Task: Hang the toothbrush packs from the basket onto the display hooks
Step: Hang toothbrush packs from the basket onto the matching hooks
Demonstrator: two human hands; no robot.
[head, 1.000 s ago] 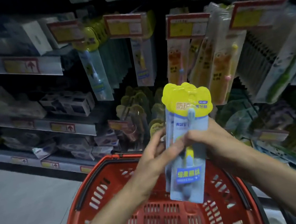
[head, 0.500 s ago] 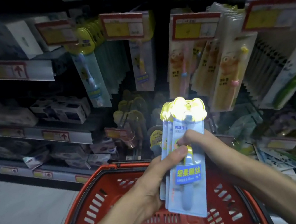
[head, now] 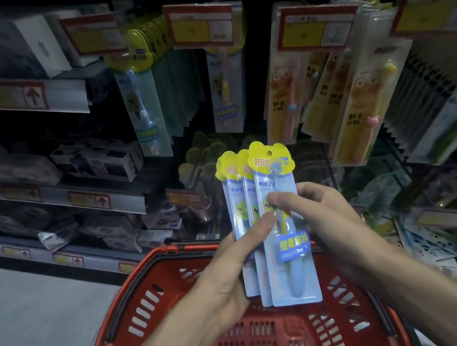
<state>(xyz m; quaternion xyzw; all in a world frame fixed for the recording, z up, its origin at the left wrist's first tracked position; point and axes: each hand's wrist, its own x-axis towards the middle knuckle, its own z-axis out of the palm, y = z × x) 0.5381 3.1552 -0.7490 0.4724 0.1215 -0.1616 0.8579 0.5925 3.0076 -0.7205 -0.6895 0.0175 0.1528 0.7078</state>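
Note:
Three blue toothbrush packs (head: pixel 286 241) with yellow header cards stand upright and fanned out above the red basket (head: pixel 162 291). My left hand (head: pixel 236 267) grips them from the left, thumb across their fronts. My right hand (head: pixel 318 218) pinches the front pack from the right at mid height. The same kind of pack (head: pixel 145 111) hangs in a row on a display hook at upper left, behind a red and yellow price tag (head: pixel 91 36). A second such pack (head: pixel 225 95) hangs on the hook to the right.
Orange and yellow toothbrush packs (head: pixel 344 100) hang at upper right, with darker packs (head: pixel 430 93) beyond them. Shelves with boxes (head: pixel 99 160) run along the left. More packs (head: pixel 428 234) lie piled at lower right. Grey floor (head: pixel 27 309) lies left of the basket.
The packs have spread from one tight stack into a fan of three. My right hand has shifted to pinch the front pack. The view has tilted slightly upward.

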